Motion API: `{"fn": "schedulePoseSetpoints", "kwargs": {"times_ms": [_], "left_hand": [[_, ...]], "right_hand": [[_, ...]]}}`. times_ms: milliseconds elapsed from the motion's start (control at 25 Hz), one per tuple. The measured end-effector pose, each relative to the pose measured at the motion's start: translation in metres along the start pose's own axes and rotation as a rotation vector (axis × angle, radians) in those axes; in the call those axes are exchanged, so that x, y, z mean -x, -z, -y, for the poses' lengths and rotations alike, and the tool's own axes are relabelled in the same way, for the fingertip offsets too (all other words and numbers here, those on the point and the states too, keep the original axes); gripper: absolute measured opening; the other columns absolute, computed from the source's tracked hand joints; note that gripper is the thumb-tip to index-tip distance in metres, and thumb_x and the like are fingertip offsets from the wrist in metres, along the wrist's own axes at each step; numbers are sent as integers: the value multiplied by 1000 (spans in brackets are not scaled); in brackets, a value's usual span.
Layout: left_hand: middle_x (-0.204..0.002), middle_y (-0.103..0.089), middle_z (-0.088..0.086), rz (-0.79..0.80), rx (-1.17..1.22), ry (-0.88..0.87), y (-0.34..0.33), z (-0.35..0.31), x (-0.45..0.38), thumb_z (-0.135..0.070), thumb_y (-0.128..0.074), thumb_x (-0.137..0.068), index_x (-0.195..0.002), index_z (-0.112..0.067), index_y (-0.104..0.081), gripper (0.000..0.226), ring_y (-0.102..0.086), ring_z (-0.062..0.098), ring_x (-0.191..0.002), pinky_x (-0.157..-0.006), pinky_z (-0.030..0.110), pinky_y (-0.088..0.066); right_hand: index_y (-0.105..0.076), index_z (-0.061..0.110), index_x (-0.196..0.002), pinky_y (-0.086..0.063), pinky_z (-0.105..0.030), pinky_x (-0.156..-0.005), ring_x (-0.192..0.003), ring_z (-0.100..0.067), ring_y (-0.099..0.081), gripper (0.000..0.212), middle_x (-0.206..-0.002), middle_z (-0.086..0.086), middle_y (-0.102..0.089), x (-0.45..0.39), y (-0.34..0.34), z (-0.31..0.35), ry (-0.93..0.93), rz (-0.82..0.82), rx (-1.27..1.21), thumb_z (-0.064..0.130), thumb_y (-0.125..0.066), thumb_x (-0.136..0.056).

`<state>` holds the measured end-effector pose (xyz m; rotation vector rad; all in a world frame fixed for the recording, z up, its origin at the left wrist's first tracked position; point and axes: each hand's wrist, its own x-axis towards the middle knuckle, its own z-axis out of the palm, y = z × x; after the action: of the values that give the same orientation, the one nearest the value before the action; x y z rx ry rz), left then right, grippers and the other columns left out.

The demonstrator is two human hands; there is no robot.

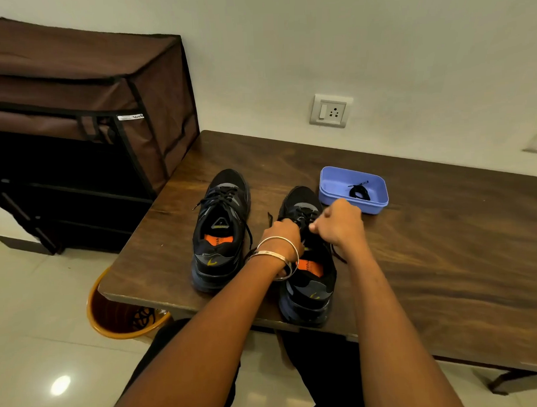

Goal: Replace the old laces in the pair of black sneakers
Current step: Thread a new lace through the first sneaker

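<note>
Two black sneakers with orange insoles stand on the wooden table (448, 257), toes pointing away from me. The left sneaker (220, 230) is laced, its lace ends hanging loose. Both my hands work over the laces of the right sneaker (307, 281). My left hand (282, 236), with bangles on the wrist, grips a lace end that sticks up at its left. My right hand (339, 223) is curled over the lacing and pinches a lace; a loose lace end trails by its wrist. A coiled black lace (359, 191) lies in the blue tray (331, 185).
An orange bin (112, 321) with black laces inside stands on the floor under the table's left corner. A brown fabric shoe rack (73, 135) stands at the left against the wall. A wall socket (331, 110) is above the table's far edge.
</note>
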<state>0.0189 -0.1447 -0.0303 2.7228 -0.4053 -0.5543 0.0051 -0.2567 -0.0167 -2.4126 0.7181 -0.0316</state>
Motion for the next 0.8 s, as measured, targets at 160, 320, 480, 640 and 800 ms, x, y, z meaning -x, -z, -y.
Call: {"fn": "schedulePoseSetpoints", "kwargs": {"times_ms": [160, 320, 480, 640, 800], "left_hand": [[-134, -50, 20, 6, -29, -15, 2, 1, 2, -20, -57, -95, -134, 1, -44, 46, -54, 37, -120, -94, 39, -46], [-128, -55, 15, 43, -71, -30, 7, -1, 6, -35, -61, -92, -127, -8, -53, 46, -57, 36, -114, -90, 41, -49], [-115, -58, 10, 16, -40, -26, 29, 2, 8, -47, -64, -86, -117, -13, -56, 46, -59, 35, -106, -84, 41, -49], [-104, -69, 9, -325, 267, -113, 39, 3, -4, -23, -56, -94, -99, -16, -71, 17, -65, 29, -95, -87, 40, -54], [-117, -64, 7, -99, 24, -311, 33, -10, -14, -24, -61, -93, -118, -19, -68, 27, -60, 24, -106, -96, 37, -49]], "right_hand": [[-59, -7, -87, -61, -47, -71, -75, -30, -71, 6, -88, -19, -66, 11, 25, -11, -352, -44, -849, -8, -55, -91], [-59, -2, -92, -55, -42, -75, -89, -30, -62, 14, -101, -16, -61, 13, 41, -34, -338, -320, -241, 9, -67, -90], [-57, 17, -80, -48, -47, -95, -111, -32, -59, 22, -110, -10, -66, 12, 40, -29, -162, -131, -16, 19, -79, -82], [-68, 4, -97, -52, -36, -82, -102, -27, -62, 31, -104, -10, -67, 21, 25, -9, 10, 206, 49, 21, -84, -77], [-51, 5, -114, -47, -38, -77, -107, -36, -57, 43, -115, -15, -56, 23, 9, -3, 73, 128, 268, 27, -75, -85]]}}
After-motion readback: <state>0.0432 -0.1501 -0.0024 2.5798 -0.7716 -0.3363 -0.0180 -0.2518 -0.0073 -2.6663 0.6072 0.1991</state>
